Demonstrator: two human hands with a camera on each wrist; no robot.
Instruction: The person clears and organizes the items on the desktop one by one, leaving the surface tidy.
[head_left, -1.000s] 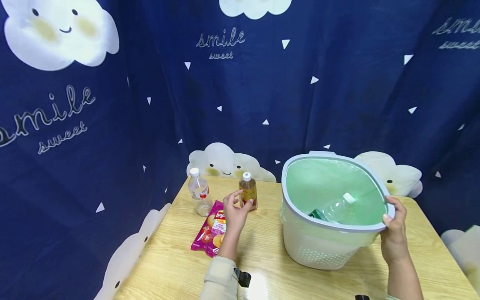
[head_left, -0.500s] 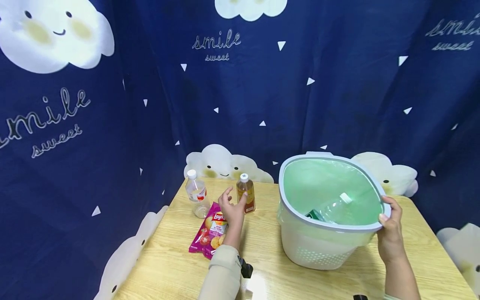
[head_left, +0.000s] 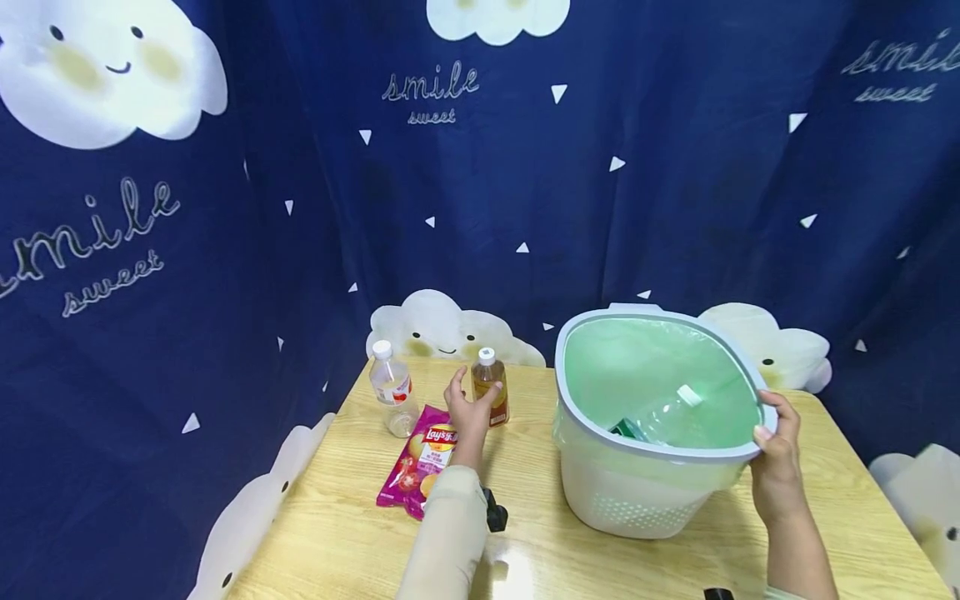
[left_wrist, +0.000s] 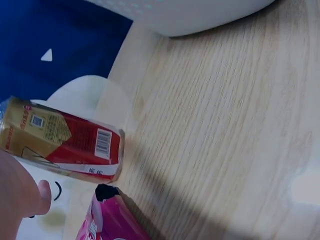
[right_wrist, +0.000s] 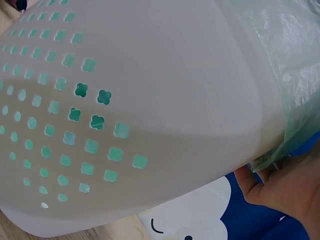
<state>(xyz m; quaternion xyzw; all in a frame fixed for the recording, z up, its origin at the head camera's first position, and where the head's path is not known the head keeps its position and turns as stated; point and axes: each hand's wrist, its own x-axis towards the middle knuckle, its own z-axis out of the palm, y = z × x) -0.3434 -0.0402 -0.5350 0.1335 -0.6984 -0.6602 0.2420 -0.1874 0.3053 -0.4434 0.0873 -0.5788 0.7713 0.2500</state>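
In the head view my left hand (head_left: 468, 412) is at a small bottle of brown drink (head_left: 487, 372) with a white cap, thumb and fingers spread apart. The bottle stands upright; its red and gold label (left_wrist: 65, 137) shows in the left wrist view, with the thumb (left_wrist: 45, 197) a little short of it. Whether the other fingers touch it, I cannot tell. My right hand (head_left: 777, 467) grips the right rim of a pale trash bin (head_left: 637, 492), thumb inside and fingers outside. A green liner (head_left: 645, 358) covers its inside and hangs over the rim. The bin leans slightly.
A purple bag of chips (head_left: 416, 467) lies beside my left forearm. Left of it stands a clear plastic bottle (head_left: 392, 396) with a white cap. Inside the bin lie another clear bottle (head_left: 671, 417) and a green item (head_left: 626, 429). A blue curtain (head_left: 480, 183) hangs behind the table (head_left: 337, 517).
My left hand drew slightly left of the brown drink bottle, then came back close to it with fingers spread. The right hand keeps its grip on the bin. The head view shifted slightly.
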